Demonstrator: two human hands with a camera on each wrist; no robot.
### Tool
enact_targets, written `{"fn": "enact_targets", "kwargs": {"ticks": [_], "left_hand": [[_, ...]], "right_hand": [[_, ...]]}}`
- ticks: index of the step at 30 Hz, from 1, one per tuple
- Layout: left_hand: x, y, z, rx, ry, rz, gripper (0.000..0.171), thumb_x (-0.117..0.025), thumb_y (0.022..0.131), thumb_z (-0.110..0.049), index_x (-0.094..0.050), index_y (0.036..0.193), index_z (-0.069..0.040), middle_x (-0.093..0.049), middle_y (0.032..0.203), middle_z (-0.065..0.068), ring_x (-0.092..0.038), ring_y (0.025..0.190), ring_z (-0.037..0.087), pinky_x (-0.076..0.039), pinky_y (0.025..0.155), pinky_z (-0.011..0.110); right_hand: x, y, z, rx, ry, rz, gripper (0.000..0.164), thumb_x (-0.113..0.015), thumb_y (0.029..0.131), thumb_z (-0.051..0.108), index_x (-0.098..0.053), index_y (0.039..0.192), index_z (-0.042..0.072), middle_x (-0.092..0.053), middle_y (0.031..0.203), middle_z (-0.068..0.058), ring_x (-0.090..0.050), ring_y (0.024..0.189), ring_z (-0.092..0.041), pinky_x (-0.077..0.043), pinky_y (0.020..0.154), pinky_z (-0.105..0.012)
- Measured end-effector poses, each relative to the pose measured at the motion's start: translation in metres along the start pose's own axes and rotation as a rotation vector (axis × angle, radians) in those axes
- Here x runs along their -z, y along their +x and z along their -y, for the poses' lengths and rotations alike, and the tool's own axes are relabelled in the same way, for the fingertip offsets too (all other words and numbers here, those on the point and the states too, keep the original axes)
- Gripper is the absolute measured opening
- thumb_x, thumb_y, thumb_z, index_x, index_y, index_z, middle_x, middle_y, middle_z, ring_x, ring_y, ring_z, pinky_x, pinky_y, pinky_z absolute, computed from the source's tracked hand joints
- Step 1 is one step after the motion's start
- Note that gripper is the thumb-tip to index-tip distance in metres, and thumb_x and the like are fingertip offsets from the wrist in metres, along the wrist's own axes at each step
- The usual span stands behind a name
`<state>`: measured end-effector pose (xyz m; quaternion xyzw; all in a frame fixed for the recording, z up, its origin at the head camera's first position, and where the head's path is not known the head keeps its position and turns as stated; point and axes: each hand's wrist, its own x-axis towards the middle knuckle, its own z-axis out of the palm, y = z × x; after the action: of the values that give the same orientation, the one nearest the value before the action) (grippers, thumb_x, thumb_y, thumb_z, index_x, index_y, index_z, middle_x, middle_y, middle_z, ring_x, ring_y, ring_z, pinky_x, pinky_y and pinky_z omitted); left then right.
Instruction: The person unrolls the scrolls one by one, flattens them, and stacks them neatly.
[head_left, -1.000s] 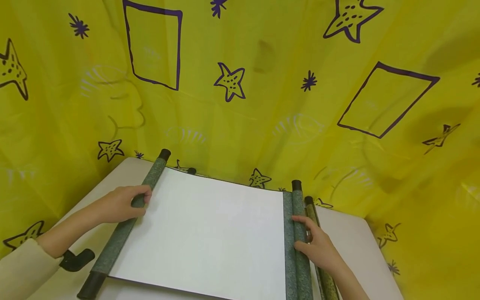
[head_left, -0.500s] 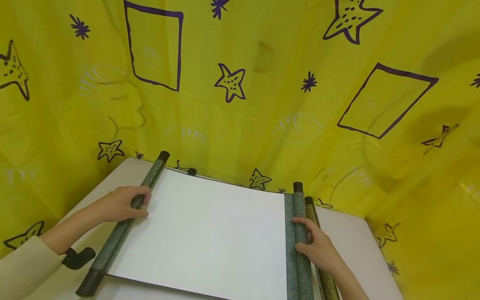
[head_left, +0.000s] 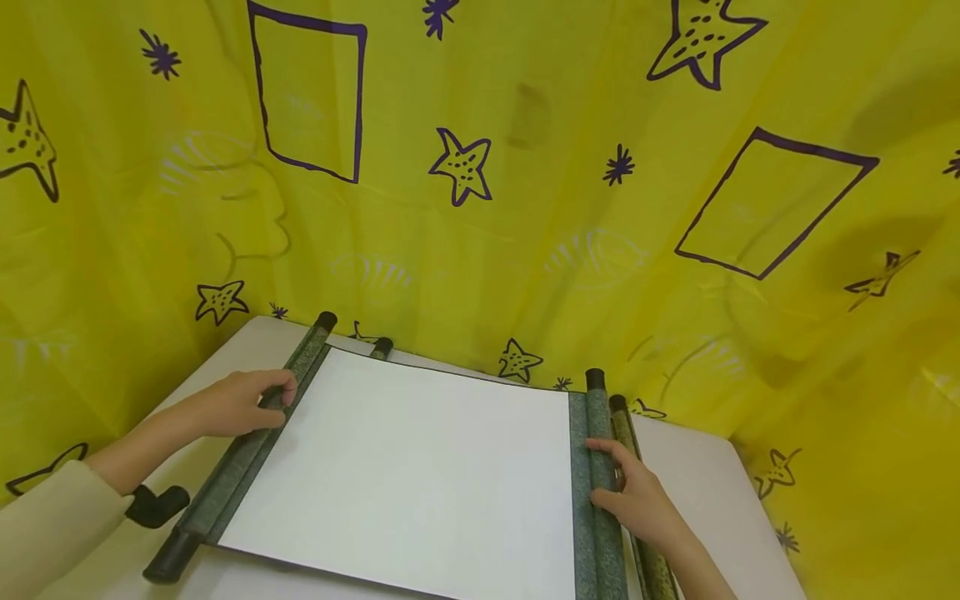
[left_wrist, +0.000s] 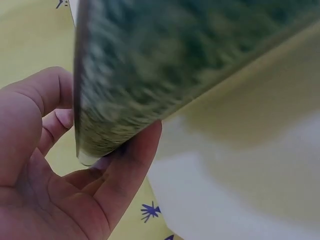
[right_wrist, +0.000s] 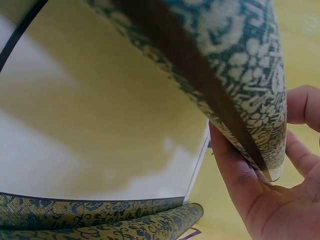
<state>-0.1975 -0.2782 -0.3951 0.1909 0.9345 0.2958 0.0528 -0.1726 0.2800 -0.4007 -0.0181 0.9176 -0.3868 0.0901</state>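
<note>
A hanging scroll with blank white paper (head_left: 405, 467) is stretched between two green patterned rolls. My left hand (head_left: 236, 406) grips the left roll (head_left: 232, 479), fingers and thumb curled round it. A narrow green border shows between that roll and the paper. My right hand (head_left: 641, 500) holds the right roll (head_left: 606, 500), thumb and fingers round it. In the left wrist view, the blurred green cloth of the roll (left_wrist: 150, 65) sits between thumb and fingers. The right wrist view shows the floral-patterned roll (right_wrist: 255, 95) in my right hand. Black caps end the rolls.
An olive patterned scroll (right_wrist: 100, 217) lies on the white table (head_left: 705, 475), just right of the right roll. At the left is a black bent piece (head_left: 156, 506). Another black-capped rod end (head_left: 382, 346) shows behind the paper. Yellow curtain (head_left: 465, 100) encloses the table.
My left hand and the left roll have shifted slightly left and nearer me. A green border now shows beside that roll, and more of the rod end behind. The right hand has barely moved.
</note>
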Motion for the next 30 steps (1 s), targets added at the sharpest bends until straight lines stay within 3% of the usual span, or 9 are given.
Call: {"fn": "enact_targets", "kwargs": {"ticks": [7, 14, 20, 26, 30], "left_hand": [[0.000, 0.000, 0.004, 0.009, -0.024, 0.033, 0.004, -0.062, 0.094, -0.011, -0.059, 0.093, -0.014, -0.050, 0.077, -0.004, -0.039, 0.058, 0.010, -0.036, 0.055, 0.027], [0.000, 0.004, 0.010, -0.003, 0.026, 0.041, 0.025, -0.077, 0.084, -0.015, -0.054, 0.093, -0.017, -0.048, 0.080, -0.004, -0.039, 0.063, 0.011, -0.034, 0.058, 0.027], [0.000, 0.010, 0.018, -0.027, -0.003, 0.076, 0.026, -0.075, 0.084, -0.010, -0.052, 0.096, -0.015, -0.043, 0.077, -0.003, -0.037, 0.058, 0.009, -0.034, 0.056, 0.026], [-0.004, 0.018, 0.030, -0.004, -0.013, 0.128, 0.024, -0.074, 0.085, -0.012, -0.053, 0.096, -0.016, -0.045, 0.080, -0.003, -0.036, 0.059, 0.010, -0.034, 0.056, 0.026], [-0.004, 0.024, 0.034, 0.005, -0.021, 0.132, 0.024, -0.074, 0.085, -0.011, -0.053, 0.096, -0.015, -0.043, 0.078, -0.002, -0.037, 0.057, 0.010, -0.035, 0.055, 0.026]], "right_hand": [[-0.001, 0.003, -0.006, -0.015, 0.005, 0.002, 0.069, -0.069, 0.084, 0.004, -0.047, 0.144, 0.028, -0.046, 0.088, -0.009, -0.035, 0.061, -0.017, -0.035, 0.053, -0.033], [0.000, 0.008, -0.010, -0.010, 0.012, 0.007, 0.069, -0.068, 0.084, 0.003, -0.047, 0.145, 0.027, -0.045, 0.091, -0.011, -0.034, 0.061, -0.017, -0.036, 0.053, -0.032], [0.000, 0.012, -0.009, 0.008, 0.000, -0.004, 0.069, -0.068, 0.083, 0.002, -0.048, 0.145, 0.025, -0.051, 0.108, -0.014, -0.037, 0.061, -0.017, -0.037, 0.053, -0.032], [-0.006, 0.019, -0.014, 0.019, 0.004, 0.014, 0.067, -0.066, 0.082, 0.000, -0.049, 0.144, 0.018, -0.048, 0.144, -0.018, -0.051, 0.075, -0.023, -0.042, 0.059, -0.035], [-0.010, 0.029, -0.018, 0.025, -0.045, 0.006, 0.067, -0.067, 0.080, 0.001, -0.051, 0.143, 0.017, -0.047, 0.147, -0.019, -0.052, 0.080, -0.024, -0.041, 0.061, -0.035]]}}
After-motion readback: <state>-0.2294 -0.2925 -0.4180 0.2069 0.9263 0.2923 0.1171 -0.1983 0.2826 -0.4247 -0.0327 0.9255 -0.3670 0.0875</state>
